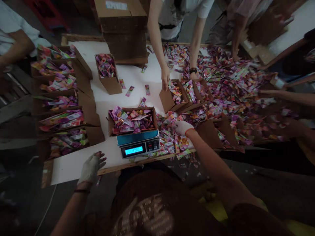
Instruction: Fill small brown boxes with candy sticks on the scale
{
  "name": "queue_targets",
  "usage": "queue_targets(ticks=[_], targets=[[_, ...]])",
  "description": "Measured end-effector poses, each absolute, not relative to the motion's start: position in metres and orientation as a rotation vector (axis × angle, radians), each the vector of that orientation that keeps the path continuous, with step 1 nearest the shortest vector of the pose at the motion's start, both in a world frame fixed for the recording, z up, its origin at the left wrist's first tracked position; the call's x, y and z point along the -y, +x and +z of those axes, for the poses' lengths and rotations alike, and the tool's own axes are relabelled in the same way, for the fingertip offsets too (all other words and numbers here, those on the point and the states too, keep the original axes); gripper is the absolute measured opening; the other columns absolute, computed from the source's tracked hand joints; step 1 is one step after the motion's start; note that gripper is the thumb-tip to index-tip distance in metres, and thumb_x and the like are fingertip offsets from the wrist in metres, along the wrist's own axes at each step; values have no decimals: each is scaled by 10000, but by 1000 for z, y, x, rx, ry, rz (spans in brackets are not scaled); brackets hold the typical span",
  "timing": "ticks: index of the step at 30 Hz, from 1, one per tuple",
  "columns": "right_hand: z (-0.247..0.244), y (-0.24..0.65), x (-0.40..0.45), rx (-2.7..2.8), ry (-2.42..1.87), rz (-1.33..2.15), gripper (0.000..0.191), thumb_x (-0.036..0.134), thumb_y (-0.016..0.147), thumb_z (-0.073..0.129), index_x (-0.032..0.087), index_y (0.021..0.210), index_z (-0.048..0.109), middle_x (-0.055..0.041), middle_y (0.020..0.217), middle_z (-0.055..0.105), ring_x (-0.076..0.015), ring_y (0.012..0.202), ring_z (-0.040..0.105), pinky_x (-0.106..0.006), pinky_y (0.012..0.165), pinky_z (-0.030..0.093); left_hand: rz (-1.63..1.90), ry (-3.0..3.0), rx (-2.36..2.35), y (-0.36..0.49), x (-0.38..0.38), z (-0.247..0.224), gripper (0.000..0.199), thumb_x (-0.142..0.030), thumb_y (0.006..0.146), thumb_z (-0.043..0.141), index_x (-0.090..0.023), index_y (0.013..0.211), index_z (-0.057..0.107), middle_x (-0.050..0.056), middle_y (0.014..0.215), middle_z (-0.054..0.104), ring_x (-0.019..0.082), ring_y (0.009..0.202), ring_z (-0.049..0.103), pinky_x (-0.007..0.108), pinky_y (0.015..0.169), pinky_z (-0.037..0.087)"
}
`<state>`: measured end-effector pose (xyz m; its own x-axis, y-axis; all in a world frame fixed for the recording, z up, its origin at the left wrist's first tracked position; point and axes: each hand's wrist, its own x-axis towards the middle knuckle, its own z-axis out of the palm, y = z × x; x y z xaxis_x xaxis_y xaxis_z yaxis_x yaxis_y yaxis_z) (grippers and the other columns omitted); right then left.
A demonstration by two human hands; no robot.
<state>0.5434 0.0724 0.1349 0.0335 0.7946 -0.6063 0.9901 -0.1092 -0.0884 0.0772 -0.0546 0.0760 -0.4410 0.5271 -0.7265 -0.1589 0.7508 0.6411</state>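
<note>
A digital scale (140,148) with a lit blue display stands at the table's front edge, bearing a cardboard box (133,133) filled with small purple and pink candy packets (134,120). To its right, my right hand (183,127), in a white glove, reaches onto a heap of loose packets (169,136). Its fingertips are hard to make out among them, so a grip cannot be confirmed. My left hand (90,167), in a glove with bare fingertips, hovers by the table edge left of the scale. Those fingers are apart and hold nothing.
Several filled cardboard boxes (90,113) line the left side; another filled box (108,83) stands behind the scale. Across the table a person's hands (165,77) touch more boxes (172,106). A large packet pile (228,78) spreads right, where other people reach in.
</note>
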Motion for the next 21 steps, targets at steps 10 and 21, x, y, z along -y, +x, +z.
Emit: queue_targets(ticks=[10,21], targets=[[247,552,-103,-2056,1801,-730,289,190,928,681,195,1191,800,-89,1058,823,-256,952,737,-311,827,527,976,348,-1827,109,22,140,319,-380,776,749,-170,1015,729,98,998,775,211,806,743,313,698,623],[287,454,-155,-2659,1348,-1370,386,261,792,825,175,1168,804,-5,972,772,-199,935,672,-305,863,543,1217,781,-1855,123,-1,170,571,-594,691,792,-187,1091,774,126,1037,815,245,748,709,395,658,620]])
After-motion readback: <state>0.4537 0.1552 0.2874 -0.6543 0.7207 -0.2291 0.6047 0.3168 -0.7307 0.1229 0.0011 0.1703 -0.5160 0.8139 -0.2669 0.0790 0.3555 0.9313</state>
